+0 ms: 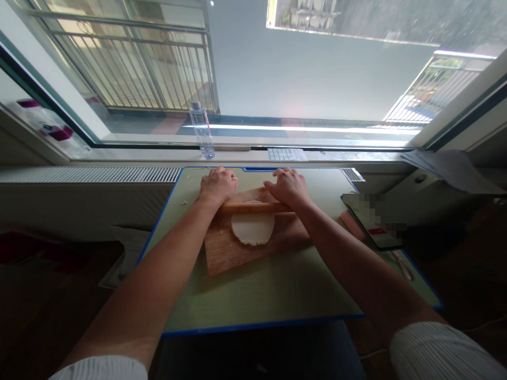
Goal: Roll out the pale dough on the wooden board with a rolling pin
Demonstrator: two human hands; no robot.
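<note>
A wooden rolling pin (255, 208) lies crosswise over a flat round of pale dough (253, 230), covering its far part. Under the dough is a wooden cutting board (222, 256), set at an angle on the table. My left hand (219, 186) is over the pin's left end, its fingers curled forward past the pin. Over the right end is my right hand (290, 186), fingers bent and the thumb pointing inward. Both palms cover the pin's ends, so the exact contact there is hidden.
The pale green table (269, 295) has a blue edge. A clear bottle (203, 132) stands on the windowsill behind it. At the right lie a dark tablet-like object (380, 232), partly pixelated, and a knife-like item (403, 265). Papers (455, 169) rest farther right.
</note>
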